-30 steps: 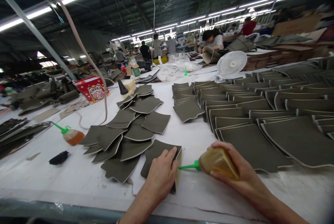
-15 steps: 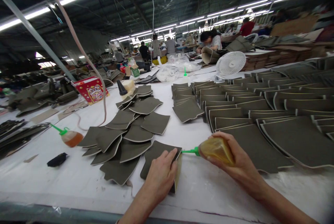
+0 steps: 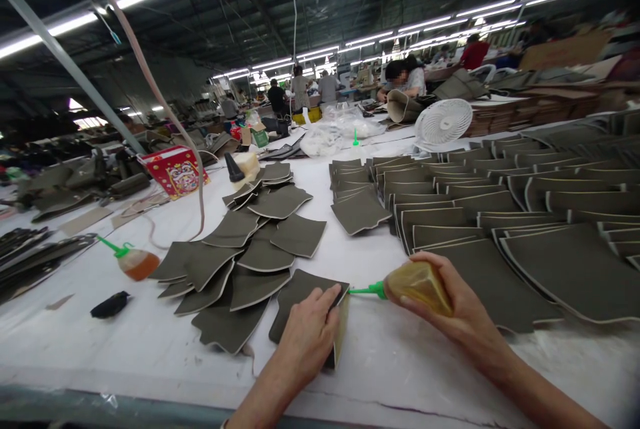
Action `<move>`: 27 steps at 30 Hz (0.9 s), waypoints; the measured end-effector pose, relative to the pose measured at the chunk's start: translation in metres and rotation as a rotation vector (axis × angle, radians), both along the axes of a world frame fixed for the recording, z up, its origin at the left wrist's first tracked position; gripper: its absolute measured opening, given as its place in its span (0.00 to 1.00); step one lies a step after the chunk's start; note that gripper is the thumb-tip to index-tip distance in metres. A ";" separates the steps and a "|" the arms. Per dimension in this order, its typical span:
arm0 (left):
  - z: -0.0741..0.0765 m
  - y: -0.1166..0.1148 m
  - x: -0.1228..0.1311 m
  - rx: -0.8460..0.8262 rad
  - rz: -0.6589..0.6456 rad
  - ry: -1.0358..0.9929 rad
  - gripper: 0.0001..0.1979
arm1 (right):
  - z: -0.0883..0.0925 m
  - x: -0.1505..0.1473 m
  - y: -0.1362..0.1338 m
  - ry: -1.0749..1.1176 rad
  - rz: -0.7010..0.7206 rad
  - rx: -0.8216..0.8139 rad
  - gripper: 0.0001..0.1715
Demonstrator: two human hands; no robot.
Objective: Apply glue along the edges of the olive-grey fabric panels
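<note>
My right hand is wrapped round a squeeze bottle of amber liquid, tilted on its side. Its thin green nozzle points left, and the tip meets the right edge of a dark grey leather-like panel. On that panel rests my left hand, forefinger stretched towards the corner by the nozzle, the other fingers curled at the edge. A pale yellowish strip shows along the panel's right side, below my fingers. Part of the panel is hidden under my left hand.
Overlapping panels lie left of my hands; rows of standing panels fill the right. A second bottle, a black scrap, a red box and a white fan are on the table. A co-worker bends over work beyond.
My right hand and the bottle have shifted very slightly to the right, with the nozzle tip still at the panel's edge. My left hand has stayed almost in place.
</note>
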State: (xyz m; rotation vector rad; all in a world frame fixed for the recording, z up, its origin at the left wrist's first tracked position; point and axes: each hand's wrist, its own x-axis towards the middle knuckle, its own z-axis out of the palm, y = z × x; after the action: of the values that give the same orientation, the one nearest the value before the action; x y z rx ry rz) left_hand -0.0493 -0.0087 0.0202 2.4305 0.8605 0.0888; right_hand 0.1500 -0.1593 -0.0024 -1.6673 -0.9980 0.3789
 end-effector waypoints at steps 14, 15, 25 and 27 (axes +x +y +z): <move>0.004 -0.001 0.000 -0.020 0.014 -0.010 0.25 | 0.001 -0.010 -0.004 0.110 -0.003 -0.067 0.36; 0.004 -0.001 0.000 -0.019 0.014 -0.012 0.25 | 0.000 -0.015 -0.008 0.144 0.006 -0.079 0.36; 0.000 -0.002 0.001 -0.030 0.065 -0.051 0.25 | 0.003 -0.052 -0.027 0.486 -0.037 -0.054 0.38; 0.000 -0.002 -0.003 -0.044 0.079 -0.089 0.24 | 0.001 -0.042 -0.030 0.677 -0.041 -0.009 0.39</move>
State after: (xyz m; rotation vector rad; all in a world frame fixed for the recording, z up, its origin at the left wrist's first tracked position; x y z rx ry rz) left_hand -0.0524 -0.0106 0.0198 2.3336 0.9086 0.2039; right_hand 0.1081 -0.1890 -0.0016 -1.4080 -0.4539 0.8506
